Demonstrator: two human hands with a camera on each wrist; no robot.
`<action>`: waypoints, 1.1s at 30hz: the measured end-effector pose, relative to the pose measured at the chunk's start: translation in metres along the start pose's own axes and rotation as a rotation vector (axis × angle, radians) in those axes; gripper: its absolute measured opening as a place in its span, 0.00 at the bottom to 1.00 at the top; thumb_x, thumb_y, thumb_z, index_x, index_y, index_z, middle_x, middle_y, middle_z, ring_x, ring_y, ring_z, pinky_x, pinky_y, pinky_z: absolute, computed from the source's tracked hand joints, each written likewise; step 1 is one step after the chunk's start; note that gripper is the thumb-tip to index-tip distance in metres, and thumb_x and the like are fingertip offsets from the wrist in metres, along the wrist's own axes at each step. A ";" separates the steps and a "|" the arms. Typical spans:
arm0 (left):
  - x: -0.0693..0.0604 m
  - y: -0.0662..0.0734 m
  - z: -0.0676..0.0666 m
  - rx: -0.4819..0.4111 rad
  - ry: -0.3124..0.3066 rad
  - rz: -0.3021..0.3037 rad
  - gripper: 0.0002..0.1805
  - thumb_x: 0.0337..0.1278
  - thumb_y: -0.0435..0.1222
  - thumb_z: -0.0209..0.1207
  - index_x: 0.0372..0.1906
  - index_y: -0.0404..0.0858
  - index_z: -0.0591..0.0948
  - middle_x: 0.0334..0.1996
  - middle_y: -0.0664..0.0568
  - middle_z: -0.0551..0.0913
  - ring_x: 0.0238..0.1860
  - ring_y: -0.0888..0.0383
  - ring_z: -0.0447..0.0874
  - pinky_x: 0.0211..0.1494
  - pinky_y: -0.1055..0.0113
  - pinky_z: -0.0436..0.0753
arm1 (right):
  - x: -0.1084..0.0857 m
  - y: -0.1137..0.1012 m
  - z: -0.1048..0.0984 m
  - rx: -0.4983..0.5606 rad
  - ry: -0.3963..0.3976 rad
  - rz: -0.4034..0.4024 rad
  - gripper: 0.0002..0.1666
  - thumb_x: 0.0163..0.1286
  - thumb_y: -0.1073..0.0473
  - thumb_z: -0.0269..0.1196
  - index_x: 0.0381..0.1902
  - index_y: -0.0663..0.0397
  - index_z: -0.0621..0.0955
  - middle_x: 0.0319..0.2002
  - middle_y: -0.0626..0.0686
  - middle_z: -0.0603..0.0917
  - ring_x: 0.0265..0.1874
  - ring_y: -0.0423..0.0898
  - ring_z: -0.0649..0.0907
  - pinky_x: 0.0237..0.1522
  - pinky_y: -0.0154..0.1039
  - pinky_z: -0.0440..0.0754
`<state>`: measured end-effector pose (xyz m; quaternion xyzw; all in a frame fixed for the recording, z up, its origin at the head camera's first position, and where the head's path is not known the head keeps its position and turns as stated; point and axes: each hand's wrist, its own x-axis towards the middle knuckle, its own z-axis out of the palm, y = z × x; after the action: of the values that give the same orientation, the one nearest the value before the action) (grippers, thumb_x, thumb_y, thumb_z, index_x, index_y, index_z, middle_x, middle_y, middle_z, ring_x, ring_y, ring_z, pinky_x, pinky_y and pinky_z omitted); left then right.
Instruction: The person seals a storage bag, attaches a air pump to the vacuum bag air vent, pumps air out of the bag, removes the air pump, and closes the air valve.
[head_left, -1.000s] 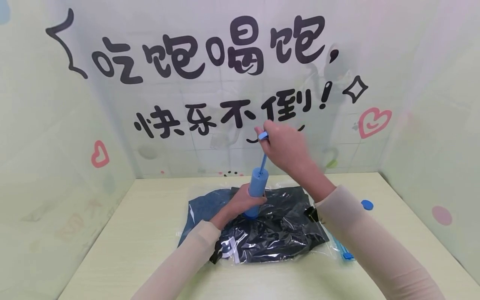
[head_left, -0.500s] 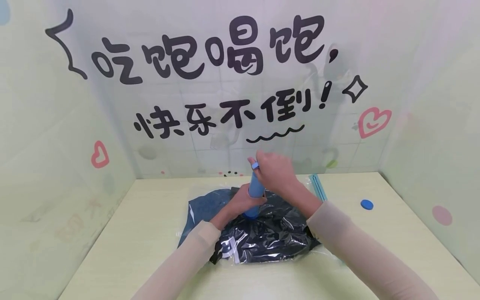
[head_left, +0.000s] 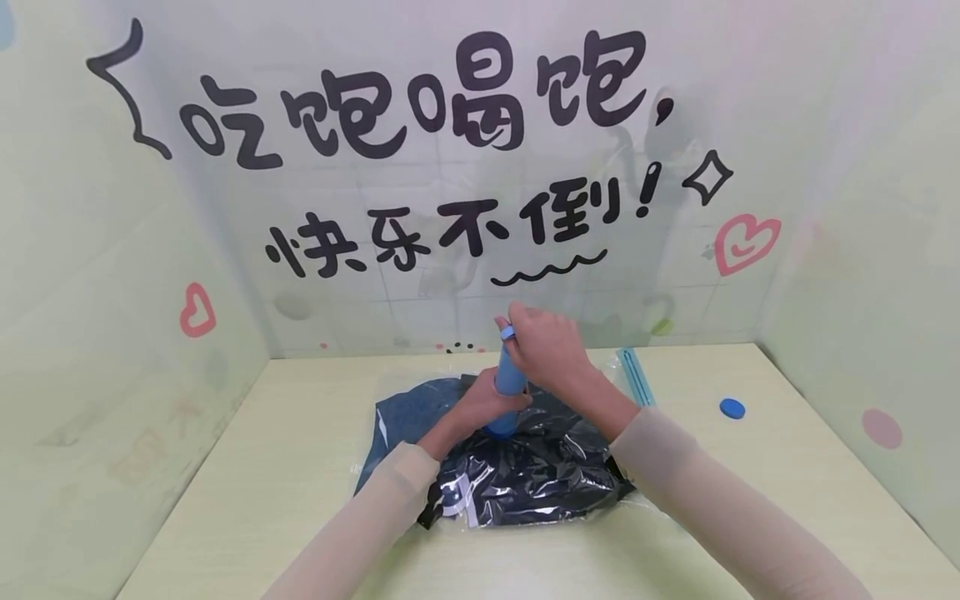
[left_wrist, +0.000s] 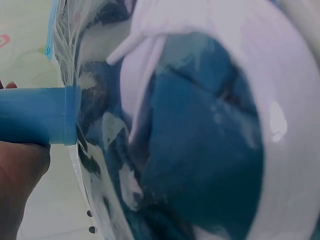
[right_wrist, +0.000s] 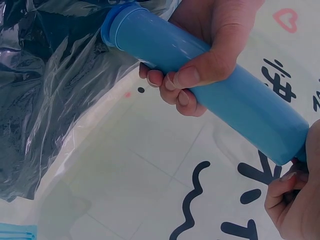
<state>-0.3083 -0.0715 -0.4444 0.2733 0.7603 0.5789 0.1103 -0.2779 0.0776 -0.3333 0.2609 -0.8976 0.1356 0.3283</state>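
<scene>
A blue hand pump (head_left: pixel 511 377) stands slightly tilted on a clear plastic bag (head_left: pixel 517 492) of dark and blue clothes. My left hand (head_left: pixel 483 402) grips the pump's barrel; in the right wrist view its thumb and fingers (right_wrist: pixel 187 77) wrap round the barrel (right_wrist: pixel 250 110). At the top, my right hand (head_left: pixel 546 343) grips the pump's light blue handle (head_left: pixel 508 332), which is down against the barrel. The pump's lower end (left_wrist: pixel 70 115) meets the bag's surface in the left wrist view, where white and blue cloth (left_wrist: pixel 205 125) shows through the plastic.
A round blue cap (head_left: pixel 732 408) lies on the table (head_left: pixel 780 500) to the right. Teal strips (head_left: pixel 636 377) at the bag's right edge lie partly behind my right forearm. The printed back wall (head_left: pixel 420 308) rises behind the table, with walls on both sides.
My right hand has come down with the handle, and the rod that showed above the barrel is hidden. My left hand has kept its grip on the barrel.
</scene>
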 end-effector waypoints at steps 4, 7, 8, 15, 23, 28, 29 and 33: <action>0.000 0.002 0.001 0.013 0.008 0.000 0.07 0.63 0.33 0.63 0.42 0.34 0.80 0.34 0.52 0.81 0.36 0.55 0.78 0.47 0.57 0.77 | -0.001 0.001 0.001 -0.003 0.006 0.000 0.23 0.77 0.56 0.61 0.23 0.51 0.65 0.14 0.47 0.61 0.09 0.45 0.62 0.12 0.38 0.58; 0.000 0.003 0.001 0.018 0.009 0.005 0.07 0.63 0.33 0.63 0.42 0.34 0.79 0.34 0.51 0.81 0.36 0.54 0.78 0.47 0.56 0.78 | -0.001 0.002 0.002 0.003 0.017 0.001 0.22 0.77 0.57 0.60 0.23 0.51 0.65 0.14 0.47 0.61 0.09 0.45 0.62 0.12 0.38 0.58; 0.001 0.004 0.001 0.017 0.009 0.007 0.07 0.63 0.33 0.63 0.42 0.34 0.79 0.34 0.51 0.81 0.36 0.53 0.78 0.47 0.56 0.78 | -0.001 0.002 0.002 0.007 0.021 0.002 0.22 0.77 0.57 0.60 0.23 0.51 0.65 0.14 0.47 0.61 0.09 0.45 0.62 0.12 0.38 0.58; 0.001 0.003 -0.001 -0.001 0.000 0.005 0.11 0.63 0.33 0.62 0.45 0.30 0.78 0.34 0.50 0.81 0.36 0.53 0.78 0.47 0.55 0.78 | -0.001 0.002 0.003 0.040 0.029 0.007 0.22 0.76 0.58 0.60 0.23 0.51 0.64 0.14 0.47 0.61 0.09 0.45 0.62 0.12 0.38 0.59; 0.002 0.002 -0.001 0.008 0.007 -0.005 0.08 0.62 0.34 0.63 0.43 0.35 0.79 0.34 0.49 0.81 0.35 0.52 0.77 0.46 0.56 0.77 | 0.000 0.001 0.003 0.032 0.037 0.011 0.23 0.76 0.59 0.61 0.23 0.51 0.64 0.14 0.47 0.60 0.09 0.45 0.62 0.12 0.38 0.58; 0.002 0.001 0.000 0.004 0.005 -0.025 0.09 0.62 0.35 0.63 0.43 0.36 0.79 0.34 0.50 0.80 0.34 0.53 0.76 0.45 0.56 0.76 | 0.001 0.001 0.000 0.024 -0.014 0.011 0.22 0.77 0.58 0.59 0.23 0.51 0.65 0.14 0.47 0.61 0.09 0.45 0.63 0.12 0.38 0.59; 0.002 0.001 0.000 0.006 0.005 -0.027 0.09 0.62 0.35 0.63 0.43 0.36 0.79 0.34 0.50 0.80 0.34 0.53 0.76 0.44 0.56 0.76 | 0.002 0.001 -0.001 0.022 -0.030 0.011 0.22 0.78 0.57 0.59 0.23 0.51 0.65 0.14 0.47 0.61 0.09 0.45 0.63 0.12 0.38 0.59; 0.000 -0.001 0.003 0.003 0.011 -0.020 0.07 0.62 0.34 0.62 0.42 0.36 0.79 0.33 0.50 0.81 0.33 0.53 0.76 0.44 0.56 0.76 | 0.002 0.001 -0.005 0.016 -0.078 0.004 0.21 0.79 0.55 0.57 0.24 0.51 0.66 0.15 0.48 0.63 0.10 0.46 0.64 0.13 0.39 0.61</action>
<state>-0.3074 -0.0695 -0.4462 0.2624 0.7646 0.5780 0.1114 -0.2774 0.0800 -0.3283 0.2670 -0.9092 0.1331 0.2905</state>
